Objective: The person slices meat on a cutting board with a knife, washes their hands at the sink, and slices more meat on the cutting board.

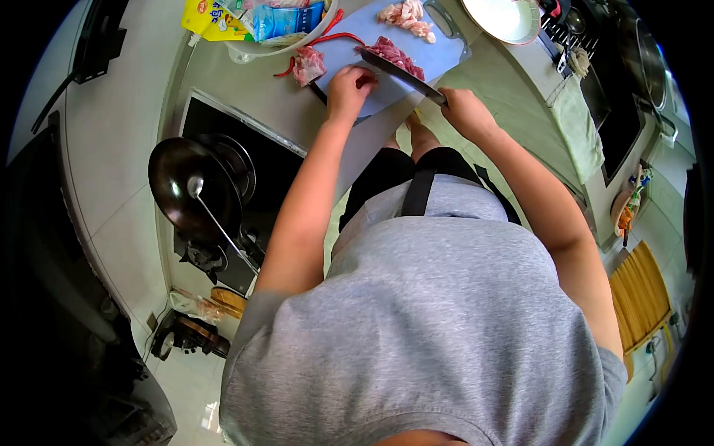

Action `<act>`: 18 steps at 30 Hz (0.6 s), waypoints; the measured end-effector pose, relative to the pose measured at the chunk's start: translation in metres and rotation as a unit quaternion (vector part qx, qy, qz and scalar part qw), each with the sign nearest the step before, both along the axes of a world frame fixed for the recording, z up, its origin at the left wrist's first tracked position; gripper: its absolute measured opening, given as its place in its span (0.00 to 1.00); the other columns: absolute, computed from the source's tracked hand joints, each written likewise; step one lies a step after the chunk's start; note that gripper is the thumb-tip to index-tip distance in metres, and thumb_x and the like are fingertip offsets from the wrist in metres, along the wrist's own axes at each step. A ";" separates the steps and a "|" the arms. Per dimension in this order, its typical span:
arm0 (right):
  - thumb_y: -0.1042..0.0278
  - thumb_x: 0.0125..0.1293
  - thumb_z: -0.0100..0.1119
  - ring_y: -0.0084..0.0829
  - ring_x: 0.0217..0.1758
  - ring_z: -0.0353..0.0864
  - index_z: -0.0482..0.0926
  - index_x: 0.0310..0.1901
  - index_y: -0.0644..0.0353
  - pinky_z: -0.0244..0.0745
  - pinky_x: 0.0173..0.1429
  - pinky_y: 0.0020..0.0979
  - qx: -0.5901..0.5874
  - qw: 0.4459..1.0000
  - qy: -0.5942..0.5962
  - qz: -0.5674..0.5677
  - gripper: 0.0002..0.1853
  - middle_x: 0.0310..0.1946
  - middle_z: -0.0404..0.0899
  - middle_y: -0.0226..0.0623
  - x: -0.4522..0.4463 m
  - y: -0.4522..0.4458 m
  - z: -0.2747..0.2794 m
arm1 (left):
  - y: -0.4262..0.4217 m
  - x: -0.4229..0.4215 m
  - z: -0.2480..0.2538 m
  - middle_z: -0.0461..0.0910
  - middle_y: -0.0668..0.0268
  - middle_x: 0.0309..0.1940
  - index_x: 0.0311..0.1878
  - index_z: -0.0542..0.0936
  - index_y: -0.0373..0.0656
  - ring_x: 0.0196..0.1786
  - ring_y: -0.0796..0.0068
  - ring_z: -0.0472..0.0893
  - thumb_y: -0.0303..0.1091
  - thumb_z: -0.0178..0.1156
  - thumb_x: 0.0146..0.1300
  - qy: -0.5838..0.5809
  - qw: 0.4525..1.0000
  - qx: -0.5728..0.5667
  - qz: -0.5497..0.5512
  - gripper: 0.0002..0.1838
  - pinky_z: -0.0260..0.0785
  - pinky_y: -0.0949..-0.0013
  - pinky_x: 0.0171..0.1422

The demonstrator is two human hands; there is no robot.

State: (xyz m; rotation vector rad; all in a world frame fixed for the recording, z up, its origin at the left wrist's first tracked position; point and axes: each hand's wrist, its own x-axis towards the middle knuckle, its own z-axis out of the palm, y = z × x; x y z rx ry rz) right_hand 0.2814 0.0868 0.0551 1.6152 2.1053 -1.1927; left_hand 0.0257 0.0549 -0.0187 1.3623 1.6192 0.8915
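My right hand [467, 113] is closed round the handle of a knife [401, 74], whose blade lies against sliced dark red meat [394, 56] on a pale blue cutting board [390, 95]. My left hand [352, 88] is over the board's left part, fingers curled; whether they hold anything is too small to tell. Just above it sits a chunk of meat [308, 65] near red chillies [338, 36]. Paler pink meat pieces [407, 18] form a pile at the board's far side.
A container [249, 52] with a yellow packet [212, 21] and a blue packet [288, 21] stands beyond the board's left. A white bowl [506, 16] is at the right. On the left, a wok [175, 186] holds a ladle [195, 186].
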 end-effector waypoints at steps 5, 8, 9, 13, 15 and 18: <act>0.73 0.62 0.56 0.58 0.46 0.82 0.80 0.51 0.64 0.78 0.52 0.50 0.027 0.999 0.014 -0.036 0.15 0.39 0.83 0.58 -0.004 -0.008 0.002 | 0.001 -0.005 -0.014 0.82 0.59 0.38 0.38 0.83 0.39 0.45 0.54 0.80 0.26 0.71 0.54 0.152 0.980 0.119 0.046 0.09 0.73 0.57 0.53; 0.73 0.62 0.56 0.58 0.46 0.82 0.80 0.50 0.65 0.77 0.52 0.50 0.013 1.000 0.004 -0.028 0.15 0.39 0.83 0.59 -0.002 -0.008 0.002 | -0.010 -0.007 -0.013 0.81 0.58 0.41 0.41 0.83 0.41 0.47 0.53 0.79 0.28 0.70 0.55 0.173 0.965 0.145 0.132 0.10 0.72 0.55 0.54; 0.73 0.62 0.56 0.58 0.46 0.82 0.80 0.50 0.65 0.77 0.52 0.50 0.012 1.000 0.004 -0.028 0.15 0.39 0.83 0.59 -0.002 -0.008 0.003 | -0.015 -0.008 -0.014 0.81 0.59 0.43 0.42 0.83 0.42 0.47 0.53 0.79 0.28 0.69 0.56 0.167 0.968 0.133 0.133 0.11 0.72 0.56 0.54; 0.73 0.62 0.56 0.58 0.46 0.82 0.80 0.50 0.65 0.77 0.51 0.50 0.011 1.000 0.005 -0.026 0.15 0.39 0.83 0.59 -0.004 -0.010 0.004 | -0.020 0.005 -0.015 0.80 0.60 0.43 0.45 0.82 0.42 0.48 0.54 0.79 0.26 0.68 0.55 0.214 0.956 0.200 0.012 0.13 0.73 0.56 0.56; 0.73 0.62 0.56 0.58 0.46 0.82 0.80 0.51 0.64 0.77 0.51 0.50 0.010 1.000 0.003 -0.025 0.15 0.39 0.83 0.59 -0.003 -0.011 0.004 | -0.016 0.005 -0.020 0.81 0.61 0.41 0.44 0.82 0.42 0.47 0.55 0.79 0.24 0.66 0.54 0.222 0.951 0.215 0.007 0.13 0.73 0.57 0.56; 0.73 0.62 0.56 0.58 0.45 0.82 0.80 0.51 0.64 0.77 0.51 0.50 0.022 0.999 0.016 -0.040 0.16 0.38 0.83 0.59 -0.001 -0.011 0.003 | -0.014 -0.005 -0.024 0.81 0.62 0.42 0.44 0.83 0.42 0.47 0.56 0.79 0.22 0.65 0.53 0.220 0.953 0.209 -0.015 0.13 0.74 0.59 0.55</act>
